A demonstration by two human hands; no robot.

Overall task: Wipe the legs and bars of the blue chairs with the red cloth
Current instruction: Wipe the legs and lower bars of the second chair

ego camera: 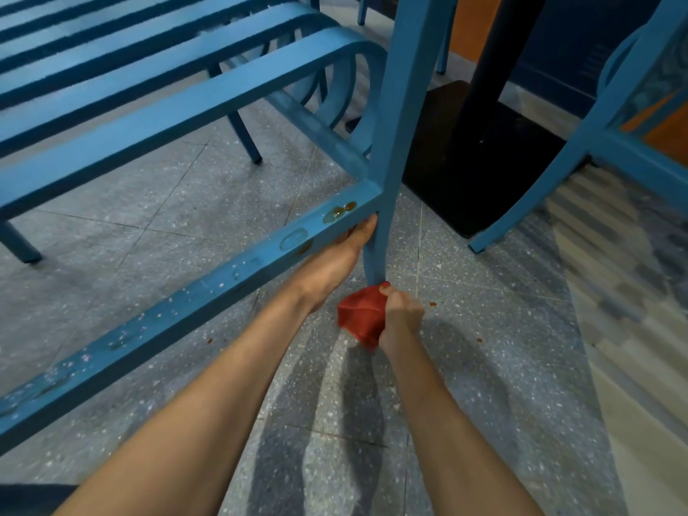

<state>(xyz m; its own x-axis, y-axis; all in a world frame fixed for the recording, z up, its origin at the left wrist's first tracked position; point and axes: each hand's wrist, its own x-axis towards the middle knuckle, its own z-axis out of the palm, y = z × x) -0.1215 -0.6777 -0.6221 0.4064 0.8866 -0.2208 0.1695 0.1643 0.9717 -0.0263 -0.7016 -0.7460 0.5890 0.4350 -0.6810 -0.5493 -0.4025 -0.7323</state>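
Soft red cloth, bunched in the clenched right hand, should mould round the blue metal chair leg; left hand's grip hidden.

We look through one wide-angle camera on the head, tilted forward and down at the speckled floor, near a blue chair's crossbar running from lower left toward centre.

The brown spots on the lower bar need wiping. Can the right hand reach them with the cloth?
Probably yes: the spots sit uncovered atop the bar, just above the right hand holding the cloth; the left hand lies underneath.
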